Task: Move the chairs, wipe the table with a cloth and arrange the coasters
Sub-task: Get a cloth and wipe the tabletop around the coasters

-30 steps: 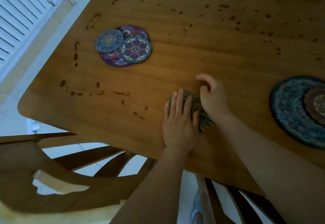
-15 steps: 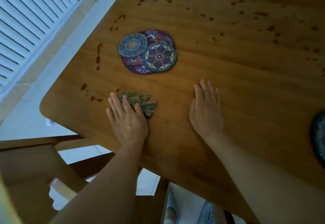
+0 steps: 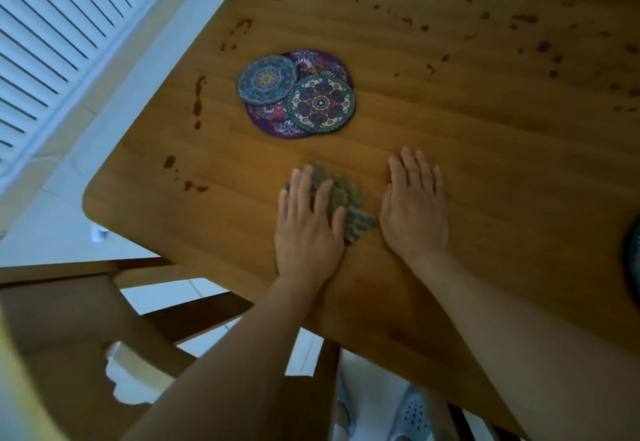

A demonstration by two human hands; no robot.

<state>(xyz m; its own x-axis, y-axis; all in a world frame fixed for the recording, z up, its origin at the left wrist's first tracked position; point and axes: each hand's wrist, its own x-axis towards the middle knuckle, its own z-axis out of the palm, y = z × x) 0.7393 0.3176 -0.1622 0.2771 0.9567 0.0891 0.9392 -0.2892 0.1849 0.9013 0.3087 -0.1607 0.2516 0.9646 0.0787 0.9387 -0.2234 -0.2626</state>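
Note:
My left hand (image 3: 308, 226) presses flat, fingers straight, on a crumpled green-blue cloth (image 3: 349, 205) near the front edge of the wooden table (image 3: 485, 135). My right hand (image 3: 414, 208) lies flat on the wood just right of the cloth. Beyond the hands sits a pile of three patterned coasters: a large purple coaster (image 3: 311, 63) underneath, a blue coaster (image 3: 266, 79) and a dark floral coaster (image 3: 322, 104) on top. Brown stains (image 3: 199, 101) dot the table's left edge and far side.
A wooden chair (image 3: 69, 329) stands at the table's near-left corner. Another round mat's edge (image 3: 632, 260) shows at the right border. A white radiator (image 3: 59, 14) lines the left wall. My slippered feet (image 3: 412, 413) show below the table edge.
My left hand slid the cloth left from beside my right hand, then back right toward it. My right hand let go of the cloth and now lies flat.

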